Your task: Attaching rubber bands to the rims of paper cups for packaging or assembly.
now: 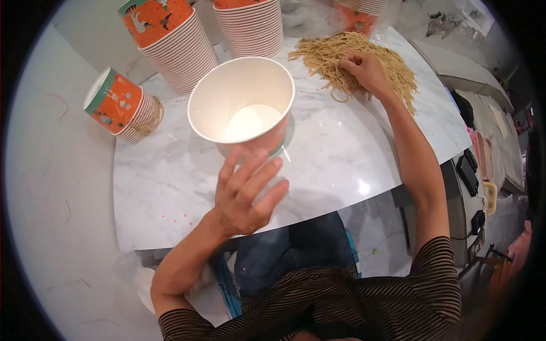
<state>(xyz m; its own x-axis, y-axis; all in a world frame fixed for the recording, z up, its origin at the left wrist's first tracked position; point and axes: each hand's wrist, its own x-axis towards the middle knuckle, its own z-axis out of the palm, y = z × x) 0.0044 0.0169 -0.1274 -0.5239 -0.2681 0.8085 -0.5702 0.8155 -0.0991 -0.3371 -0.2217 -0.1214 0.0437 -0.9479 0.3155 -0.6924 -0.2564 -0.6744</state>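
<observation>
A large white-lined paper tub (pixel 199 116) stands upright on the marbled table, its orange outside showing low at the front. Inside I see only its pale bottom. My left hand (pixel 244 193) is just in front of the tub, fingers apart and slightly blurred; whether the fingertips touch it I cannot tell. Far right, my right hand (pixel 367 71) rests at a heap of thin tan rubber bands (pixel 324 51). Its fingers are curled together in a pinch, and what lies between them is hidden.
Two tall stacks of orange paper tubs, a left stack (pixel 179 54) and a middle stack (pixel 250 28), stand at the back. A shorter stack (pixel 119 105) with tan bands around it leans at the far left. Clear plastic (pixel 310 17) lies behind. The table's curved front edge is near my lap.
</observation>
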